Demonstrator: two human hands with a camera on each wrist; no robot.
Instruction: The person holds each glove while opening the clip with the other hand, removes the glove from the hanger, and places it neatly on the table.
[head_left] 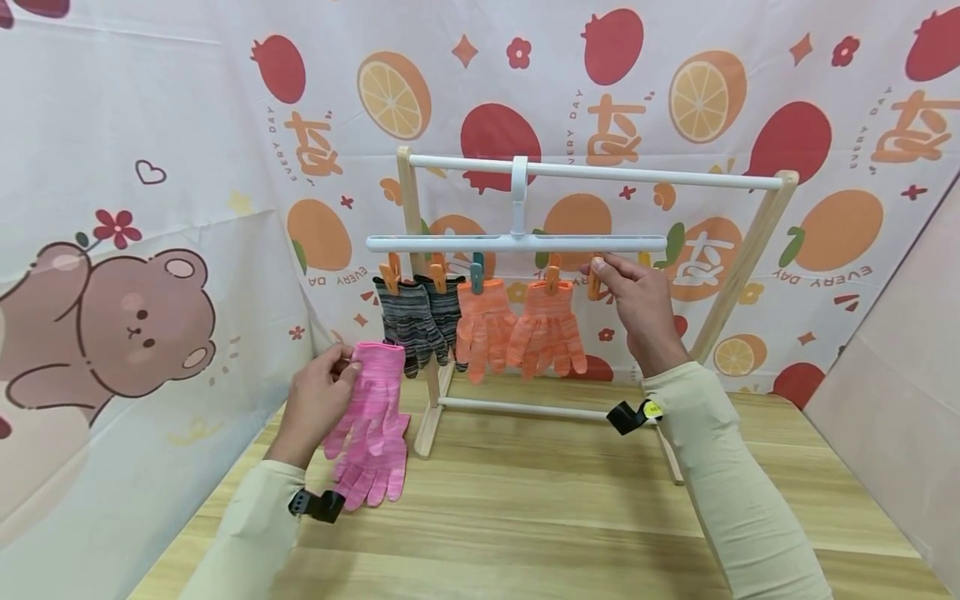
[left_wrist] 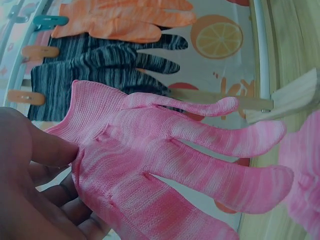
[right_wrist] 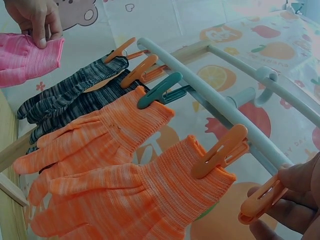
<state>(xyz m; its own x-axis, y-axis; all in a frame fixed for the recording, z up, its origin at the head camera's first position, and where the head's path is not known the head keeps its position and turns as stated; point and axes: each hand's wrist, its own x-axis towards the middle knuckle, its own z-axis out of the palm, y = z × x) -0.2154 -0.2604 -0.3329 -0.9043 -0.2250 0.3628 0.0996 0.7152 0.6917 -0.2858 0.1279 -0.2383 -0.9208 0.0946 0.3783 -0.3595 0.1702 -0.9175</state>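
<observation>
A pink knit glove point(left_wrist: 130, 145) hangs from my left hand point(head_left: 318, 400), pinched at the edge of its cuff between thumb and fingers. Below it a second pink glove point(head_left: 382, 475) lies on the table. My right hand point(head_left: 641, 304) pinches an orange clothespin point(right_wrist: 262, 199) under the right part of the white hanger point(head_left: 450, 243). To its left, two orange gloves point(head_left: 551, 329) hang by their cuffs, one from a teal clothespin point(right_wrist: 159, 91), the other from an orange one. Further left, two dark striped gloves point(head_left: 408, 317) hang from orange clothespins point(right_wrist: 120, 50).
A wooden rack point(head_left: 738, 267) with a white top rail point(head_left: 615, 172) carries the hanger by its hook. A yellow clothespin point(head_left: 644, 258) sits near the hanger's right end. Under everything is the wood-grain table point(head_left: 525, 517), with printed cloth point(head_left: 555, 83) behind.
</observation>
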